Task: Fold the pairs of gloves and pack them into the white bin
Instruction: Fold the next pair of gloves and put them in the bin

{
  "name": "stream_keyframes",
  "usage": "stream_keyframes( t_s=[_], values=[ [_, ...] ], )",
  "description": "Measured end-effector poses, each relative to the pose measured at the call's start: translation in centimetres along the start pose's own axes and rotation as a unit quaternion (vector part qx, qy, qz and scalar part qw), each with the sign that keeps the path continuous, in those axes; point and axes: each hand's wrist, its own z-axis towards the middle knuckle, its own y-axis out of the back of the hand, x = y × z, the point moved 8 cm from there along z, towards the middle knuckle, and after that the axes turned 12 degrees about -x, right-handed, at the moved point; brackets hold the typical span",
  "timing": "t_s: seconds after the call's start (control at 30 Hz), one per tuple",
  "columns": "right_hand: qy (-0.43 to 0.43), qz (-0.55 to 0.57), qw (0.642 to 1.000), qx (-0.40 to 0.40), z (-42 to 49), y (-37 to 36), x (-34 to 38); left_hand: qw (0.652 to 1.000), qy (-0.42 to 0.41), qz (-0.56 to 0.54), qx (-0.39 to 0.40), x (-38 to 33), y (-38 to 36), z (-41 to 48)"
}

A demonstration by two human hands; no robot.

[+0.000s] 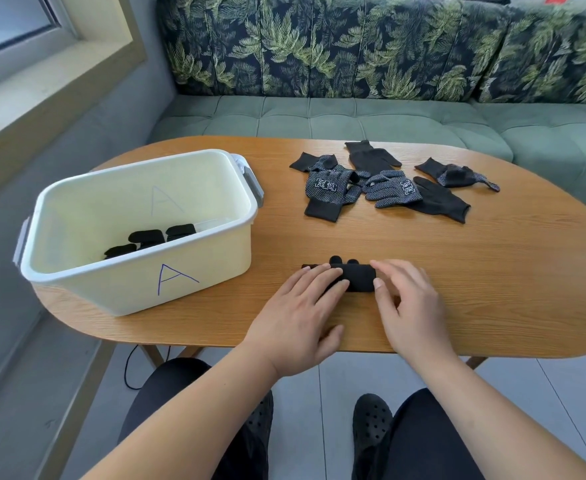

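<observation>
On the table (492, 271) near the white bin (111, 289), the left hand (302, 306) presses straight fingers on the rolled gloves (357, 278) while the right hand (409, 306), fingers loosely spread, touches their right end.

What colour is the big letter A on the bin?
The letter A on the white bin is blue-purple; the head view shows it.

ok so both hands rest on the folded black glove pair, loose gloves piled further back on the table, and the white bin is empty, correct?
Wrong on the white bin: the head view shows folded black glove bundles lying in it. The rest holds: left hand and right hand rest on the folded glove pair, loose gloves piled further back on the table.
</observation>
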Motion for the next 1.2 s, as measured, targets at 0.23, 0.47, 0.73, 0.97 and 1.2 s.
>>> stream_keyframes(
  t_s=[0.23,0.47,0.73,0.97,1.2],
  values=[
    [0.155,-0.063,0.981,0.096,-1.7,-2.1,2.1,0.998,0.005,0.026,0.050,0.5,-1.5,0.0],
    [0.130,-0.119,0.975,0.138,-1.3,-3.3,1.6,0.996,0.043,0.034,0.073,1.1,-2.1,0.1],
    [0.152,-0.170,0.953,0.200,-1.4,-4.1,1.9,0.993,0.082,0.004,0.086,1.9,-2.5,0.4],
    [0.154,-0.165,0.952,0.208,-1.3,-4.2,1.9,0.993,0.079,0.017,0.081,1.6,-2.3,0.4],
    [0.121,-0.128,0.962,0.209,-0.8,-4.1,1.5,0.990,0.117,-0.044,0.063,2.1,-1.7,0.6]
  ],
)
